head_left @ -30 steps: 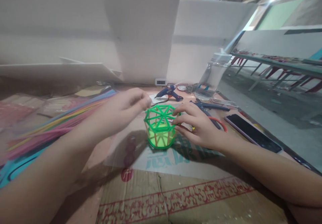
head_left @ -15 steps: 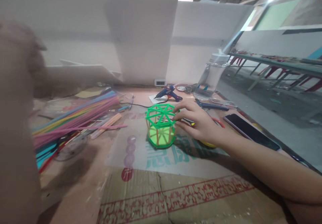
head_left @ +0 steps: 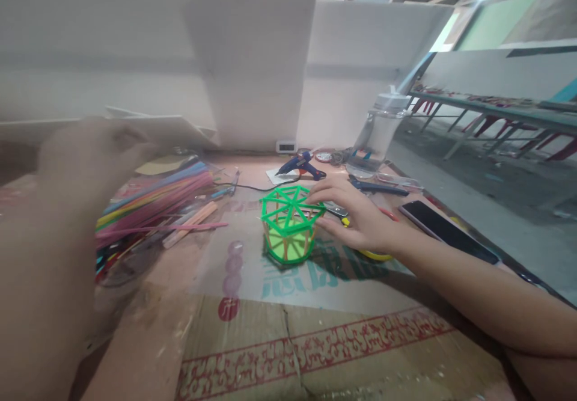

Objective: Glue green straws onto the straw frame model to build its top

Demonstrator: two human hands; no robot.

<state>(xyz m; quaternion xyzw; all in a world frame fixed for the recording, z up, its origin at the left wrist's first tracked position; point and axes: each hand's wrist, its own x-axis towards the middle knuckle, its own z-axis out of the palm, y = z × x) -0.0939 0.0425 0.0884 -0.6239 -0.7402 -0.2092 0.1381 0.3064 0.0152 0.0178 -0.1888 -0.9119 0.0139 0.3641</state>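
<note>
A small green straw cage (head_left: pixel 288 225) with a spoked top stands on flattened cardboard (head_left: pixel 315 353). My right hand (head_left: pixel 356 211) rests at its right side, fingertips touching the top rim and holding it steady. My left hand (head_left: pixel 85 160) is raised near the camera at the left, smeared by motion, above a heap of coloured straws (head_left: pixel 153 205); its fingers cannot be made out.
A blue glue gun (head_left: pixel 300 165) with its black cord lies behind the cage. A clear water bottle (head_left: pixel 378 136), pliers (head_left: pixel 376 187), a phone (head_left: pixel 446 229) and a yellow tape roll (head_left: pixel 374 255) sit to the right. White foam boards (head_left: pixel 252 58) stand at the back.
My left hand left the cage, swung up to the left, and has now come down over the straw heap. My right hand stays on the cage rim.
</note>
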